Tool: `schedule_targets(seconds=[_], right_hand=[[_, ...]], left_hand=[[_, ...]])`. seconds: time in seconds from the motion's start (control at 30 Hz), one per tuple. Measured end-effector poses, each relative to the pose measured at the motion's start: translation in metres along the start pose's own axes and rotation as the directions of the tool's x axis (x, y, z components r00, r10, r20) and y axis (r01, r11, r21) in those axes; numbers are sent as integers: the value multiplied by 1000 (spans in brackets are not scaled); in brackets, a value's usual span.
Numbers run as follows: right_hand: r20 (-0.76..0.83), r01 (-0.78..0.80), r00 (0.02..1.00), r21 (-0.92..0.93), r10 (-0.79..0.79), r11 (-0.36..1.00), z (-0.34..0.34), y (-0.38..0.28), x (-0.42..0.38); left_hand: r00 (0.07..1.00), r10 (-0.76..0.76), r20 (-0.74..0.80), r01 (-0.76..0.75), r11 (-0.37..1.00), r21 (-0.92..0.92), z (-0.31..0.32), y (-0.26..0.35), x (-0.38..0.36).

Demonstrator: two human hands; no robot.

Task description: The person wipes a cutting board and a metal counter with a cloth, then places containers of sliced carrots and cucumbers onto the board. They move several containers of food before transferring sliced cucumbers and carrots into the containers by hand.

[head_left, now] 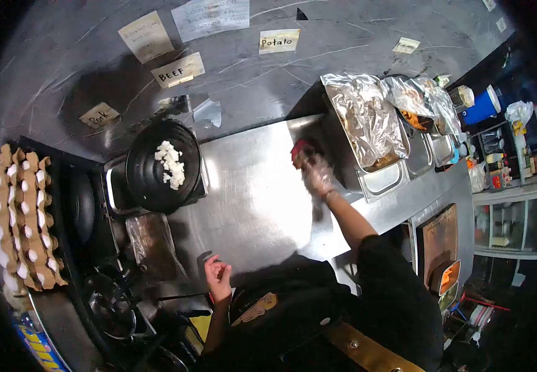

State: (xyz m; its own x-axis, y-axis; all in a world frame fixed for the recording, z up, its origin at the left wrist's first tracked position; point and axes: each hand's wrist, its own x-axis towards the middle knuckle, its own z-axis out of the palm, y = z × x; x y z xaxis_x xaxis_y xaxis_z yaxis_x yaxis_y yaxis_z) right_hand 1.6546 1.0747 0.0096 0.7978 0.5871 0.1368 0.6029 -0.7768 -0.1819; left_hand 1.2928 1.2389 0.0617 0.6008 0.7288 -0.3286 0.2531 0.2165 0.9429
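Right hand (pixel 318 175), gloved, fingers closed on red crumpled cloth (pixel 300 152), pressed it on shiny steel counter (pixel 250 198) near far edge, beside foil-covered tray (pixel 367 121). Left hand (pixel 217 277) bare, fingers loosely curled, held nothing, hovered at near edge. Black pan of white rice (pixel 163 164) sat at counter's left end.

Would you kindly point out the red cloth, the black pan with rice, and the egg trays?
red cloth (pixel 300 150), head view, on its red top beside the right hand (pixel 318 175).
black pan (pixel 147 177), head view, on its bare dark inside.
egg trays (pixel 23 217), head view, on the cardboard middle.
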Motion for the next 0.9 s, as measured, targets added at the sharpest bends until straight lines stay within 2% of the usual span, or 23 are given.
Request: schedule_targets(seconds=[0.03, 0.07, 0.13, 0.17, 0.2, 0.23, 0.27, 0.3, 0.33, 0.37, 0.4, 0.43, 0.47, 0.5, 0.57, 0.6, 0.63, 0.7, 0.77, 0.8, 0.83, 0.87, 0.9], right_hand=[[59, -148, 988, 85, 143, 985, 7, 10, 16], [55, -147, 988, 85, 143, 985, 29, 17, 30], [143, -372, 919, 14, 367, 928, 73, 24, 47], [12, -238, 971, 27, 237, 971, 11, -22, 31], [-339, -107, 940, -236, 22, 966, 46, -32, 4], [-352, 177, 850, -508, -391, 843, 93, -22, -27], [40, 109, 992, 156, -117, 982, 32, -59, -62], [104, 250, 953, 267, -286, 931, 40, -62, -100], [41, 470, 870, 232, -492, 851, -17, -63, -134], [168, 535, 807, 197, -566, 821, -40, -51, -156], [254, 524, 764, 292, -593, 800, -37, -23, -187], [304, 562, 717, 279, -627, 779, -50, 0, -201], [436, 585, 677, 170, -593, 793, -65, 19, -209], [538, 587, 606, 194, -586, 786, -50, 43, -214], [382, 570, 705, 196, -598, 798, -51, 50, -195], [177, 436, 854, 272, -490, 858, -50, 45, -172], [-18, 310, 945, 371, -327, 875, -57, 30, -142], [-63, 32, 998, 80, -27, 996, -1, 33, -108], [-199, -139, 972, -68, 123, 988, 36, 23, -45], [-358, -229, 901, 84, 244, 970, 97, 38, -9], [-484, -286, 791, 249, 375, 925, 147, 48, 24], [-241, -436, 838, 243, 490, 866, 100, 27, 52], [-27, -522, 834, 282, 551, 805, 62, 2, 72]], left_hand=[[1000, 4, -2, -4, 1000, -5, -1, -4, -3], [1000, 2, -10, -2, 1000, -27, -3, -6, -5], [1000, -3, -8, 3, 998, -55, 2, -3, -7], [1000, 14, 0, -14, 999, -48, 5, 6, -5], [999, 45, 11, -45, 998, -48, 10, 15, 2], [998, 54, 26, -53, 997, -55, 13, 19, 6], [995, 88, 36, -87, 996, -35, 14, 23, 9], [990, 130, 45, -129, 991, -18, 17, 29, 15], [988, 139, 70, -138, 990, -28, 17, 36, 17], [984, 164, 75, -162, 986, -35, 18, 38, 20], [986, 145, 82, -144, 989, -17, 14, 37, 20], [988, 123, 92, -124, 992, 8, 9, 33, 19], [984, 141, 107, -143, 990, 14, 5, 25, 19], [988, 126, 86, -125, 992, -16, 3, 16, 19], [990, 116, 78, -114, 993, -38, -3, 5, 18], [995, 78, 64, -76, 997, -34, -5, 0, 18], [998, 36, 46, -35, 999, -33, -1, -2, 20], [998, 40, 55, -38, 999, -31, 6, 3, 21], [993, 83, 85, -82, 996, -17, 10, 2, 26], [993, 81, 81, -81, 997, -11, 11, -1, 28], [989, 120, 85, -118, 993, -29, 13, -5, 30], [983, 156, 92, -153, 987, -40, 11, -6, 30], [984, 150, 93, -149, 989, -25, 8, -3, 27]])
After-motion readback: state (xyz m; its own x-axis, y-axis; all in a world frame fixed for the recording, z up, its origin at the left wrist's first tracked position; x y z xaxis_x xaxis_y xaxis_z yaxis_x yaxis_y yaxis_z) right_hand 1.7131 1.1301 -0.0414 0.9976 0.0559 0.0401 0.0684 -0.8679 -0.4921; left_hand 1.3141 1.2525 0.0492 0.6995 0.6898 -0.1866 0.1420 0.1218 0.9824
